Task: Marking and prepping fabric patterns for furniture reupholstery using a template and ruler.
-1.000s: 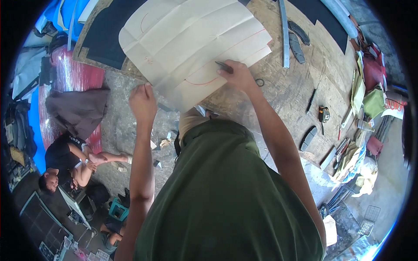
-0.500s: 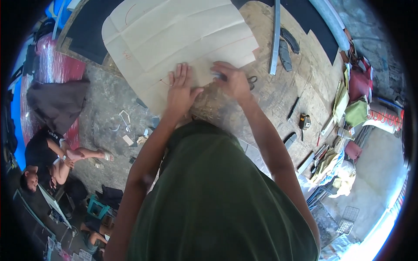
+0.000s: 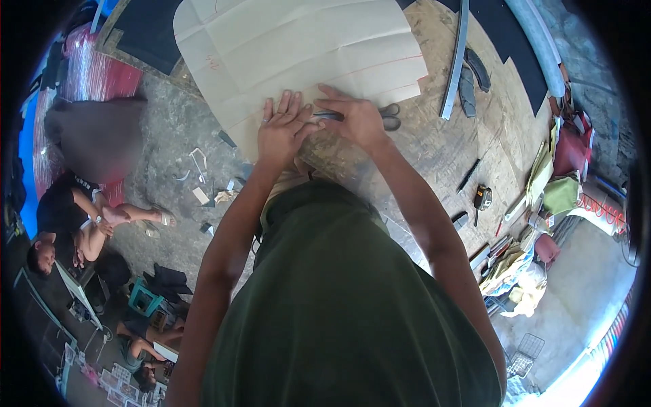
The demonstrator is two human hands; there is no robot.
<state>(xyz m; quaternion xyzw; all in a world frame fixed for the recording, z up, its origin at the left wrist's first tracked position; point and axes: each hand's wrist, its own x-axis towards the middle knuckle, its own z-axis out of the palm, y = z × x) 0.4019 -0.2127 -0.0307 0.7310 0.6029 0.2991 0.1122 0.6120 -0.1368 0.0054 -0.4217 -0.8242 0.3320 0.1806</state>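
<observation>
A large cream paper pattern (image 3: pixel 305 47) with red pen lines and fold creases lies on the worn wooden table. My left hand (image 3: pixel 281 130) rests flat on its near edge, fingers spread. Just to the right, my right hand (image 3: pixel 357 121) is closed on a slim dark tool (image 3: pixel 328 116) with a shiny edge, pointing toward my left fingers at the paper's edge. Its exact kind is hard to make out. Scissors with dark handles (image 3: pixel 390 117) lie beside my right hand, partly hidden by it.
On the table (image 3: pixel 434 149) lie a metal straightedge (image 3: pixel 455 61), two dark curved pads (image 3: pixel 468 88), a thin black tool (image 3: pixel 468 175) and a tape measure (image 3: pixel 483 197). Black sheet material (image 3: pixel 498 34) lies behind. Folded fabrics (image 3: pixel 563 193) stand at right. Other people (image 3: pixel 68 217) sit at lower left.
The view has shifted, so the table things appear farther right. My right hand has come closer to my left, and more of the dark tool and the scissors shows.
</observation>
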